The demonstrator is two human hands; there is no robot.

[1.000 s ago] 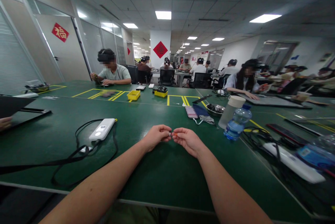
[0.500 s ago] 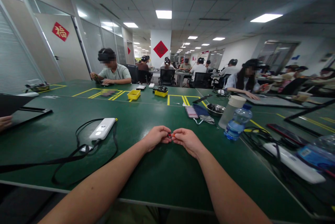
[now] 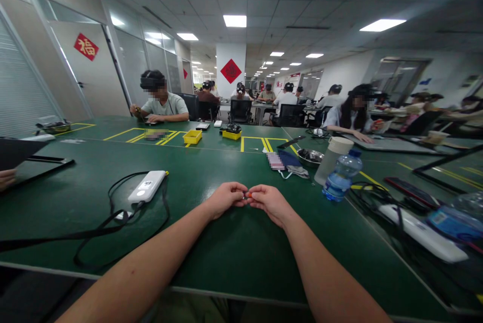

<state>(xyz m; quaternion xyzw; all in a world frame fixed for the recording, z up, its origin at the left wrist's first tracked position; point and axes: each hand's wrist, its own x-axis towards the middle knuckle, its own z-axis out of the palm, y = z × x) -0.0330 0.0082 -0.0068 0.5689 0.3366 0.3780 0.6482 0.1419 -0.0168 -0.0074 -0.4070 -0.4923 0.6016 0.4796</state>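
Over the middle of the green table (image 3: 211, 262), my left hand (image 3: 225, 198) and my right hand (image 3: 270, 202) meet, fingertips almost touching. The right thumb and fingers pinch a small orange piece (image 3: 249, 194); its kind is too small to tell. Closed too, the left thumb and fingers grip something tiny and dark right beside the orange piece. The fingers cover most of it, and I cannot tell whether the two bits are joined.
To the left lies a white power bank (image 3: 148, 186) with black cables and a strap. A water bottle (image 3: 341, 174), a pale tumbler (image 3: 334, 159) and a metal bowl (image 3: 310, 157) stand at right. Yellow trays (image 3: 192, 137) sit farther back. Co-workers sit around.
Both hands stay in nearly the same place. A red spot seen earlier at the left fingertips is now hardly visible, while the orange piece still shows at the right fingertips.
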